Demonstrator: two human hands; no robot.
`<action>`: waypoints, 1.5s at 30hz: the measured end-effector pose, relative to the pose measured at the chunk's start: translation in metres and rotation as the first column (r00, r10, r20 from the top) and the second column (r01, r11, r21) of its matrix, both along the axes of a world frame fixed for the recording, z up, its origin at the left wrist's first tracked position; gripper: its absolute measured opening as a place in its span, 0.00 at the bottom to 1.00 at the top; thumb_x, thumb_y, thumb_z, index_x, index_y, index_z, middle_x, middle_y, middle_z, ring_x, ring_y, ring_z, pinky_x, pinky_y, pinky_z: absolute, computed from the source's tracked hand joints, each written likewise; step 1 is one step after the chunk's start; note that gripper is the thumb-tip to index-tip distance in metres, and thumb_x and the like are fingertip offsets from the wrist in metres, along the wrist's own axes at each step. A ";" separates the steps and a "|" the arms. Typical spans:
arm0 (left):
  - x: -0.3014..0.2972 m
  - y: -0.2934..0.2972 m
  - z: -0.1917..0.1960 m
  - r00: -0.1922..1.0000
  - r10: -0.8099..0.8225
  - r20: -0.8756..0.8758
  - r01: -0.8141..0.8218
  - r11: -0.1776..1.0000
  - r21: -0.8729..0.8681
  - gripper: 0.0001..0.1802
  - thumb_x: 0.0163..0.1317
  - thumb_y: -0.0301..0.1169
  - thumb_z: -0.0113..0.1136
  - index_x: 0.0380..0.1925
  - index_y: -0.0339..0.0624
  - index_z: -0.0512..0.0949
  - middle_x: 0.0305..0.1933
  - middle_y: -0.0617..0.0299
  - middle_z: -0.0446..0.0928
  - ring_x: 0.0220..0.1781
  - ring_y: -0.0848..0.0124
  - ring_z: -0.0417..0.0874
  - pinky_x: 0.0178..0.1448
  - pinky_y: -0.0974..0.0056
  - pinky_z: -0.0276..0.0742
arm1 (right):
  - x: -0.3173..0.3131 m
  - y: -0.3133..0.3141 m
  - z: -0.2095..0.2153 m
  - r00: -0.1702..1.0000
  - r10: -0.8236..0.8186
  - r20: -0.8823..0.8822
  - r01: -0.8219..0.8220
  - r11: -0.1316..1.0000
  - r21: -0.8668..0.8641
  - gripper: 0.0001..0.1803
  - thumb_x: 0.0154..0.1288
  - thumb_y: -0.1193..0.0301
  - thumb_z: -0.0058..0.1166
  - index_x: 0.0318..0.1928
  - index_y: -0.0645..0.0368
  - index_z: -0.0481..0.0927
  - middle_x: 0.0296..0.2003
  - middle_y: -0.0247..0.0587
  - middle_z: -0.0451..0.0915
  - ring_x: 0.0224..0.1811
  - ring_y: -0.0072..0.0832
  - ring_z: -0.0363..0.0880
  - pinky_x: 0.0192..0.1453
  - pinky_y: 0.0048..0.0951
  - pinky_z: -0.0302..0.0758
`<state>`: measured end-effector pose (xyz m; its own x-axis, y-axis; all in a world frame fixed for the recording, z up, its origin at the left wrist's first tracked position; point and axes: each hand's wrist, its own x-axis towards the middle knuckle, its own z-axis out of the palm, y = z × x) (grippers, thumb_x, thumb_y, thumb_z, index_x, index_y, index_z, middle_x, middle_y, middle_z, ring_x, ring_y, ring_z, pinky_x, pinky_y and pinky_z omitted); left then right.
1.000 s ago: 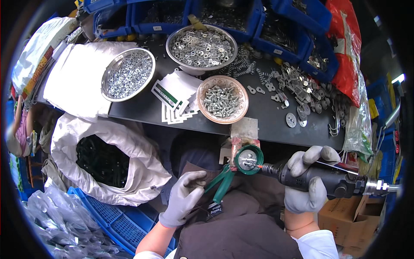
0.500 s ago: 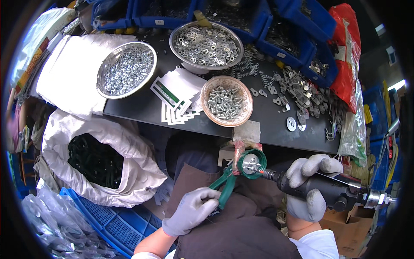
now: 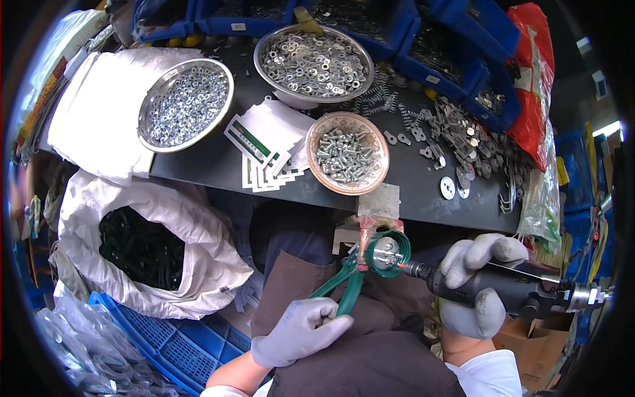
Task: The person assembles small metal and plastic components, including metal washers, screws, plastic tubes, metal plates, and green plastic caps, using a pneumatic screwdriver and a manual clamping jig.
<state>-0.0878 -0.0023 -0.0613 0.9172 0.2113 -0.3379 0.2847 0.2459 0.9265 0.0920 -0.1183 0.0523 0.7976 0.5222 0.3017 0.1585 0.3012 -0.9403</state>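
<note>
My left hand, in a pale grey glove, is closed at the lower ends of the two green handles of a hand tool. The handles stand spread apart. Their upper end meets a round green housing with metal parts inside, resting against a reddish-brown metal post at the table edge. My gloved right hand wraps round a black power screwdriver, held level. Its tip points left at the housing's open face; whether it touches the metal inside I cannot tell.
On the black table stand a bowl of screws, a washer bowl and a nut bowl. White cards, springs and loose metal parts lie around them. Blue bins line the back. A white sack of green parts stands left.
The green handles have spread farther apart. My left hand has turned slightly, its fingertips now farther right and lower. The screwdriver has shifted slightly right.
</note>
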 end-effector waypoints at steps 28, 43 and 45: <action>0.029 0.047 0.030 0.973 0.227 0.030 -0.218 0.875 0.432 0.18 0.62 0.44 0.68 0.31 0.38 0.84 0.27 0.59 0.81 0.30 0.72 0.81 0.38 0.64 0.77 | 0.060 -0.097 -0.026 0.979 -0.200 0.045 0.198 0.979 0.058 0.30 0.62 0.75 0.50 0.66 0.67 0.68 0.50 0.50 0.78 0.38 0.28 0.78 0.46 0.29 0.78; 0.222 0.219 0.030 0.939 0.222 0.263 -0.295 0.127 0.947 0.08 0.58 0.34 0.64 0.32 0.40 0.82 0.34 0.49 0.83 0.38 0.50 0.84 0.42 0.50 0.78 | 0.199 -0.234 -0.146 0.456 -0.851 0.261 0.869 0.361 -0.338 0.28 0.64 0.72 0.66 0.63 0.65 0.76 0.55 0.42 0.81 0.58 0.31 0.78 0.68 0.33 0.70; 0.219 0.216 0.027 0.920 0.283 0.272 -0.323 0.152 0.934 0.07 0.62 0.31 0.63 0.37 0.40 0.81 0.37 0.50 0.83 0.41 0.51 0.84 0.46 0.51 0.78 | 0.199 -0.212 -0.123 0.240 -0.765 0.598 0.956 0.078 -0.284 0.30 0.64 0.73 0.63 0.66 0.65 0.73 0.60 0.49 0.76 0.64 0.39 0.74 0.71 0.37 0.67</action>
<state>0.1312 0.2134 -0.0342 0.6997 0.6117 0.3691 0.3891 -0.7596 0.5212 0.2909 -0.3308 -0.0708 0.7418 -0.3766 0.5548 0.1652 -0.6992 -0.6956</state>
